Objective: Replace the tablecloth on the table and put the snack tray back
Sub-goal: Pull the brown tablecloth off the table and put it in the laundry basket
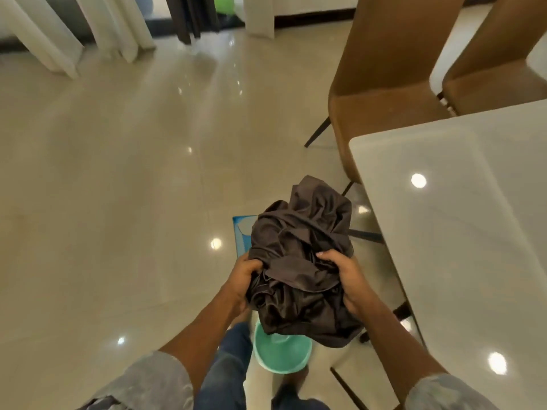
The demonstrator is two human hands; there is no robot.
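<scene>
**A:** so is the tablecloth (299,250) going on or coming off?

**B:** can't tell tbh. The left grip (247,279) and right grip (346,279) are both curling tight around it, fingers digging into the folds. They're holding it in the air between them as one dark crumpled bundle, nothing spread out yet

**A:** and the surface?

**B:** the surface (458,232) is sitting just right of the right grip, white and glossy, with ceiling lights bouncing off it. The snack tray isn't showing anywhere

**A:** tips for doing this bit well?

**B:** if it's the fresh one, I'm thinking loosen the wad, hunt for two corners, one per grip, let the rest drop, then swing it rightward over the top. The fabric's looking slippery, so it's probably sliding off if laid uneven. A teal basin (281,355) is sitting on the floor right under the grips, so a dirty one is likely heading down there

**A:** room?

**B:** a shiny beige tile floor (118,173) is stretching ahead and left of the grips. A brown chair (393,69) is standing beyond the right grip, with a second chair (497,69) beside it. Pale curtains (112,22) are hanging far ahead on the left, and something blue (239,229) is lying just past the bundle, no idea what
</scene>
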